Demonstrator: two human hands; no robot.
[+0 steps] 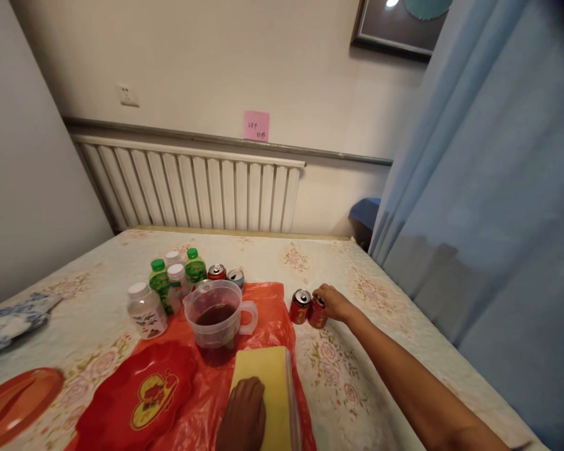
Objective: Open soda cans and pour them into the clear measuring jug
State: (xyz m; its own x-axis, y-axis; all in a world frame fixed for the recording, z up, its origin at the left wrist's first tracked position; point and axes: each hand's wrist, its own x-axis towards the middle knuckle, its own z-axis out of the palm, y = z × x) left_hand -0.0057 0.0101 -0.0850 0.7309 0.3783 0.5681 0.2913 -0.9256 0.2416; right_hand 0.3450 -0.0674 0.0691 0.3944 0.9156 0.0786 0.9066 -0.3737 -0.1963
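Observation:
My right hand (331, 302) reaches out to the right and has its fingers closed around the top of a red can (317, 314). Another red can (301, 307) with a dark rim stands upright right beside it on the flowered cloth. My left hand (245, 407) rests on a yellow folded cloth (267, 373), its fingers lying over the top. Just beyond the cloth is a clear plastic measuring jug (214, 335) with dark liquid inside. A red scalloped tray (117, 398) with a yellow emblem lies left of my left hand.
Several bottles, among them a green-capped bottle (158, 285) and a white-capped bottle (145, 313), cluster behind the jug with a red can (217, 273) and an open can (235, 279). Red plastic sheet (267, 313) lies underneath. An orange lid (19, 401) is at far left; a blue curtain (489, 188) hangs right.

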